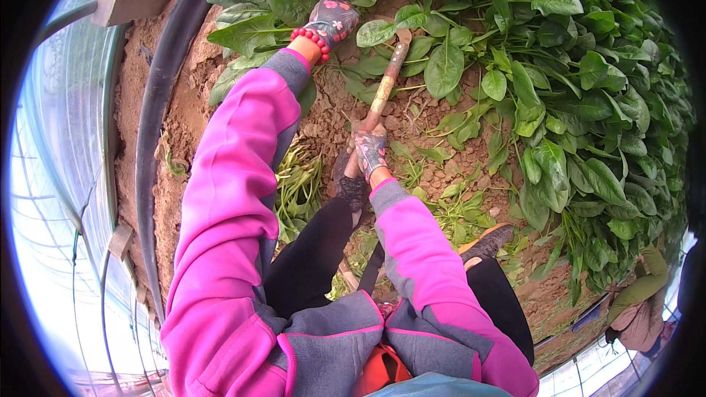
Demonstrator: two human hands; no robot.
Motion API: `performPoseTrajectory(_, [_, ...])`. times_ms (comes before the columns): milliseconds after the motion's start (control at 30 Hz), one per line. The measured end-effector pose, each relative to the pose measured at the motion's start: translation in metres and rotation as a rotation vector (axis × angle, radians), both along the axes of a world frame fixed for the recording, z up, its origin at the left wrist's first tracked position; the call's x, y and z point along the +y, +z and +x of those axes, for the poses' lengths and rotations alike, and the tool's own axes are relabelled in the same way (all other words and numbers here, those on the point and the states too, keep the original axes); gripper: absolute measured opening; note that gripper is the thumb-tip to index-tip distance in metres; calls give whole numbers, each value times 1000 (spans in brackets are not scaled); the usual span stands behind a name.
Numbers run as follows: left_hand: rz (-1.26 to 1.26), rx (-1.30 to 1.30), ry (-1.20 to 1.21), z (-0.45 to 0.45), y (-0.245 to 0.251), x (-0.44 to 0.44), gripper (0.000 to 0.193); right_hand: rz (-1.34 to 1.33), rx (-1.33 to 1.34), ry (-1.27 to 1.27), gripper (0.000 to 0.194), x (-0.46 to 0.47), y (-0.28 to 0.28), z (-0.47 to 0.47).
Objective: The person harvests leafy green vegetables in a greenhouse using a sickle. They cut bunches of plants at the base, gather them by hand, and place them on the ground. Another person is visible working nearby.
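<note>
My left hand [332, 21], in a dark flowered glove with a red bead bracelet at the wrist, is closed around spinach [248, 30]; the fingertips are hidden. Broad green leaves fan out to its left and below the wrist. My right hand [372, 150], in a similar glove, grips the wooden handle of a short hand tool [382, 94]. This handle slants up and to the right, and its riveted metal head is partly covered by spinach leaves [444, 70]. Between the hands lies crumbly brown soil [325, 105].
Dense spinach [595, 94] fills the right side. A black hose [160, 77] runs along the left, beside plastic greenhouse sheeting [77, 99] and a block [132, 4]. Pulled greens [300, 182] lie by my shoe [351, 184]. Another person [640, 303] is bent over at lower right.
</note>
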State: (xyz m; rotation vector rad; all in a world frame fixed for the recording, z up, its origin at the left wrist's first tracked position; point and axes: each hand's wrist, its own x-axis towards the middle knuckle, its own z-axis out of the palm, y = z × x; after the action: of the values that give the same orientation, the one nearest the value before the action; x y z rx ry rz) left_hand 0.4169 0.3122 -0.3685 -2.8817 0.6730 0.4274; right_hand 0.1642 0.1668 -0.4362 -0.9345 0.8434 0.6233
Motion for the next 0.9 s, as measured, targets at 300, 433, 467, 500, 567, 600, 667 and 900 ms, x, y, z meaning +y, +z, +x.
performPoseTrajectory(300, [-82, -89, -6, -15, 9, 41, 21, 223, 134, 30, 25, -27, 21, -72])
performPoseTrajectory(433, [-221, 19, 201, -23, 18, 53, 29, -36, 121, 102, 17, -36, 24, -71])
performPoseTrajectory(467, [-306, 81, 273, -27, 21, 56, 28, -70, 136, 93, 16, -35, 24, -61])
performPoseTrajectory(500, [-244, 5, 168, -30, 22, 58, 27, -86, 64, 73, 18, -34, 24, -54])
performPoseTrajectory(567, [-122, -25, -28, -41, 24, 62, 26, -63, -8, 52, 18, -26, 22, -38])
performPoseTrajectory(600, [-86, 13, -6, -45, 24, 64, 28, -47, 20, 45, 16, -24, 23, -37])
performPoseTrajectory(667, [-7, 15, -27, -61, 21, 69, 43, 20, 14, 37, 14, -21, 23, -41])
performPoseTrajectory(900, [274, -198, 29, -102, -14, 68, 55, 117, 67, 180, 16, -37, 24, -77])
